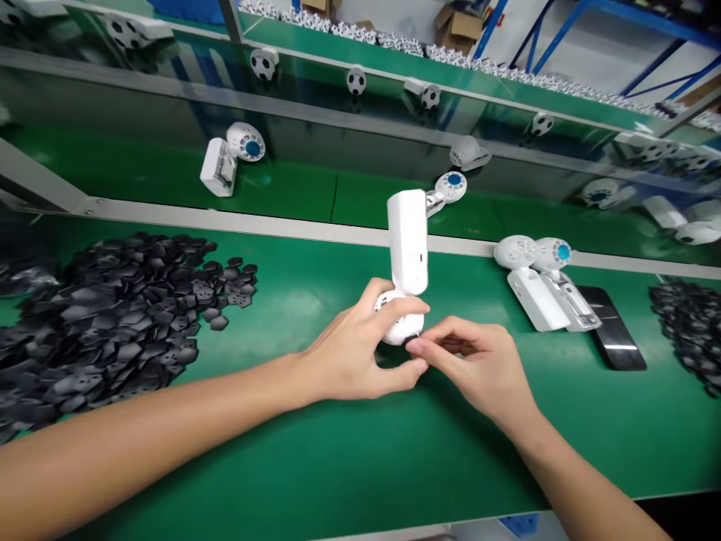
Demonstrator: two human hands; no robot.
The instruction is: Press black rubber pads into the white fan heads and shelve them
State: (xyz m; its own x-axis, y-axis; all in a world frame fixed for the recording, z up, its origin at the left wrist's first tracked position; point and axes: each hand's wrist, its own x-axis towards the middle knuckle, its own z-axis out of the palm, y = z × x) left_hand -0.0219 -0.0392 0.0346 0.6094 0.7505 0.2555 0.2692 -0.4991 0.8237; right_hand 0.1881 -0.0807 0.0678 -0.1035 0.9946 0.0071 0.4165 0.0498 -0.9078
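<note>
My left hand [372, 346] is closed round the ball-shaped end of a white plastic device [408, 240], whose long rectangular body points up and away from me. The thumb and fingers of my right hand [467, 361] are pinched together against the lower right of that round end. A small dark piece [414, 338] shows at those fingertips, mostly hidden. To the left lies a large heap of black plastic pieces [113, 323], some of them pentagon-shaped.
Two white devices [538, 293] lie at the right beside a black phone [613, 330]. Another black heap [690, 323] sits at the far right. Behind a pale rail [282, 228], a green belt [315, 188] carries more devices, and football-patterned ones [356, 80] stand on a shelf above.
</note>
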